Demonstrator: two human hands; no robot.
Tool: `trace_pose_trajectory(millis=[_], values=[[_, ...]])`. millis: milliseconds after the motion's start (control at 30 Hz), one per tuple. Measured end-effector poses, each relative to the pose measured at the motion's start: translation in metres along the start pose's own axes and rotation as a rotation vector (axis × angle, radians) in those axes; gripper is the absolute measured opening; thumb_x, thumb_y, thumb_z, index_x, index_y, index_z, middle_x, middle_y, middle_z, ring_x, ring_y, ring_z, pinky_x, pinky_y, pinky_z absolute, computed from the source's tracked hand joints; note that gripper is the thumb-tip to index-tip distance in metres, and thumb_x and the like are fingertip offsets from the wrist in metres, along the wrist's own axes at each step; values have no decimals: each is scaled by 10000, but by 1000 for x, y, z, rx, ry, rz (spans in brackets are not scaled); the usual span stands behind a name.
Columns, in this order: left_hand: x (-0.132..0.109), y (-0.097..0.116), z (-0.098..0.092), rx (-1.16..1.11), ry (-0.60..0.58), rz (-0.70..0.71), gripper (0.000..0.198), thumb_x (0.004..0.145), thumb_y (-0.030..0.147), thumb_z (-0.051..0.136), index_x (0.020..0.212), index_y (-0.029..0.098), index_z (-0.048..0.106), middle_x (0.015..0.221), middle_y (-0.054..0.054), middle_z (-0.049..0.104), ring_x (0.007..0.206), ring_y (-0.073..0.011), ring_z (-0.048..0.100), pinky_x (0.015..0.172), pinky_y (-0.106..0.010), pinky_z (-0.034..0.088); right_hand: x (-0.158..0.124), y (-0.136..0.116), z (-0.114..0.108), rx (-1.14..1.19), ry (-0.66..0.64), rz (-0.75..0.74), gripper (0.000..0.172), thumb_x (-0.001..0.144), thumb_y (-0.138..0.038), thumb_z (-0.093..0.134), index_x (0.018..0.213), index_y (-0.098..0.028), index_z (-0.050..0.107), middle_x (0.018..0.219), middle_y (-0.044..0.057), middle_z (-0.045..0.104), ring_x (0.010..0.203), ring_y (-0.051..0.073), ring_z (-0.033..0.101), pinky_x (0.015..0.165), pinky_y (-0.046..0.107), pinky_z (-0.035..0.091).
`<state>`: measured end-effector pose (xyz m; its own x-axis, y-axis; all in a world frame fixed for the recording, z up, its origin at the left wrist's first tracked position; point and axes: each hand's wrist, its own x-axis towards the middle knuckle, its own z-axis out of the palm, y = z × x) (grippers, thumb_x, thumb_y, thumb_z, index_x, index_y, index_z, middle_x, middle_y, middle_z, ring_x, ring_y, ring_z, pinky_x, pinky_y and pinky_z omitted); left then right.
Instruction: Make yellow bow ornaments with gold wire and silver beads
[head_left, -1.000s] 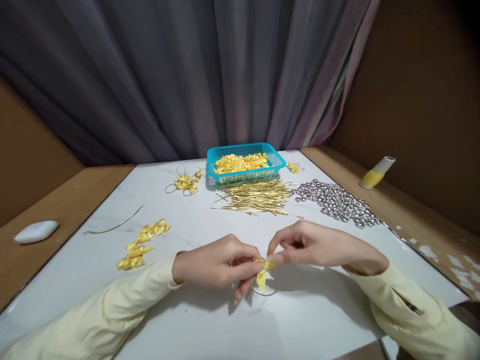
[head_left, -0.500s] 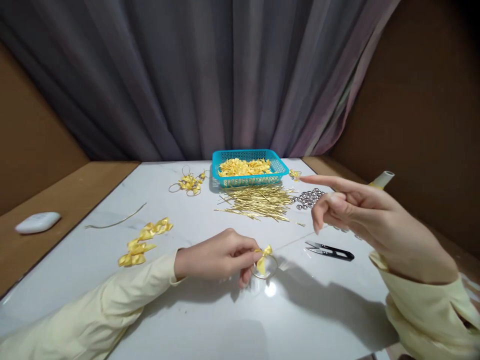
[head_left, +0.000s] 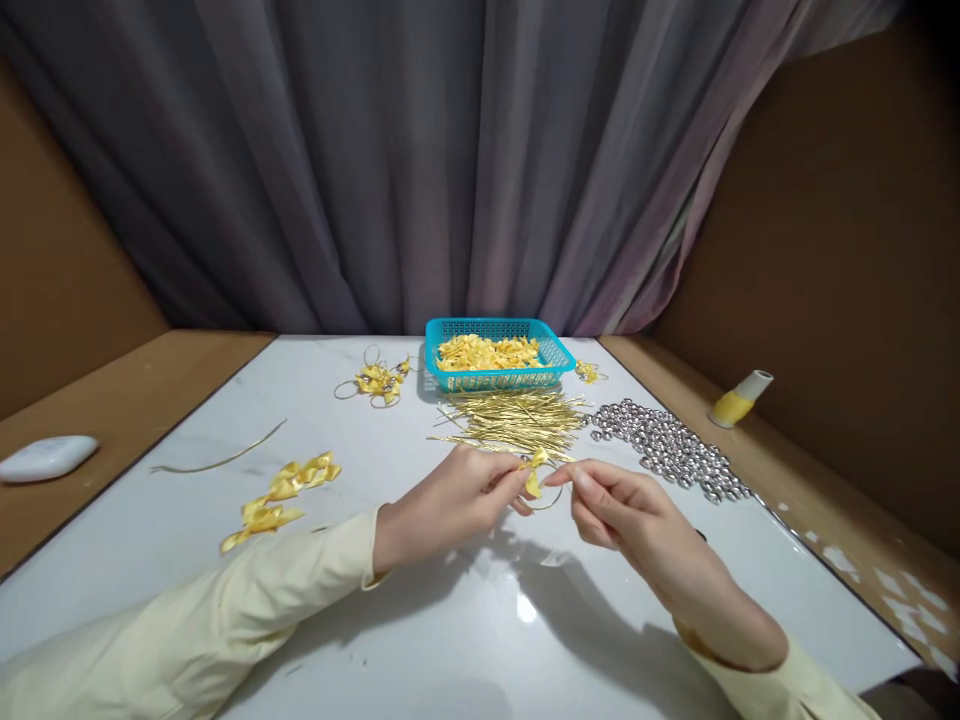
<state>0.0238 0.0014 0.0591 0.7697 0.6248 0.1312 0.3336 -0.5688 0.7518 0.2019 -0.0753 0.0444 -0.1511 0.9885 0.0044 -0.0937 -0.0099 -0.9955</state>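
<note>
Between the thumb and fingers of my left hand (head_left: 469,495) is a yellow ribbon bow (head_left: 535,470), fixed to a thin gold cord loop (head_left: 553,495). My right hand (head_left: 630,510) is closed in a pinch just right of the bow, at the loop's edge. What its fingertips hold is too fine to make out. A bundle of gold cords (head_left: 517,420) lies just beyond both hands. Several loose yellow bows (head_left: 304,475) rest on the table left of my left hand. The thread snips are almost wholly hidden behind my right hand.
A turquoise basket (head_left: 499,380) of yellow bows stands at the back. Silver beads (head_left: 667,440) spread at the right, near a yellow-and-white bottle (head_left: 739,400). Finished-looking looped bows (head_left: 381,380) lie back left, by a single cord (head_left: 225,460). A white oval object (head_left: 49,458) sits far left.
My right hand has come down and left to the bow; a thin thread stretched between them before. My left hand has raised the bow slightly away from me. The snips have become covered.
</note>
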Motion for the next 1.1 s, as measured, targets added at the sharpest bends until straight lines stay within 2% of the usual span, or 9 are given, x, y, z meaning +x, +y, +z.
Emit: trace_pose_trajectory(millis=[133, 233, 300, 367, 433, 533, 633, 867, 1100], values=[[2, -1, 6, 75, 77, -24, 302, 845, 206, 434, 584, 130, 565, 531, 32, 512, 498, -69, 436, 476, -181, 330, -1, 5, 6, 18, -52, -42, 199, 883, -366, 446, 980, -199, 399, 644, -23, 527, 467, 79, 328, 492, 227, 284], [1, 2, 12, 60, 127, -72, 333, 836, 207, 442, 526, 132, 540, 475, 61, 326, 479, -66, 303, 463, -195, 256, -1, 12, 11, -124, 19, -109, 151, 911, -358, 380, 926, -207, 370, 724, 5, 586, 506, 94, 448, 544, 244, 355], [-1, 5, 14, -8, 154, -118, 346, 842, 223, 443, 520, 135, 534, 479, 62, 283, 483, -68, 268, 457, -202, 227, -1, 19, 14, -274, 109, -151, 150, 919, -347, 357, 893, -203, 389, 688, 0, 585, 544, 112, 512, 577, 252, 380], [-2, 8, 17, -98, 172, -136, 362, 856, 247, 436, 526, 139, 539, 483, 59, 317, 489, -69, 284, 466, -203, 235, -2, 25, 17, -419, 207, -195, 154, 921, -326, 352, 866, -197, 414, 650, -5, 577, 549, 117, 532, 559, 238, 375], [-4, 10, 20, -197, 180, -122, 376, 867, 266, 432, 534, 145, 559, 512, 53, 425, 514, -69, 355, 508, -197, 287, -3, 30, 20, -523, 265, -238, 147, 919, -300, 354, 847, -194, 426, 636, -9, 567, 527, 110, 523, 505, 216, 352], [-5, 10, 22, -319, 189, -121, 373, 867, 290, 449, 553, 155, 599, 580, 38, 556, 581, -83, 470, 599, -196, 364, -3, 36, 22, -620, 284, -284, 125, 917, -265, 352, 834, -198, 417, 636, -15, 545, 514, 101, 506, 454, 195, 320], [-5, 10, 24, -372, 209, -154, 351, 851, 315, 480, 572, 161, 628, 621, 24, 610, 644, -105, 528, 657, -205, 404, -3, 41, 23, -669, 286, -313, 108, 919, -238, 343, 829, -204, 392, 655, -19, 529, 518, 97, 494, 458, 189, 319], [-3, 6, 27, -325, 239, -222, 310, 840, 354, 489, 678, 166, 674, 703, 1, 646, 689, -129, 540, 669, -224, 416, -4, 39, 25, -743, 286, -409, 114, 914, -194, 330, 813, -200, 382, 620, -33, 484, 482, 92, 455, 485, 194, 326], [-4, 4, 28, -277, 261, -218, 363, 844, 368, 484, 574, 157, 607, 543, 36, 519, 565, -97, 452, 585, -204, 375, -3, 39, 24, -777, 213, -360, 119, 909, -189, 318, 818, -187, 396, 592, -31, 471, 449, 96, 422, 469, 207, 298]])
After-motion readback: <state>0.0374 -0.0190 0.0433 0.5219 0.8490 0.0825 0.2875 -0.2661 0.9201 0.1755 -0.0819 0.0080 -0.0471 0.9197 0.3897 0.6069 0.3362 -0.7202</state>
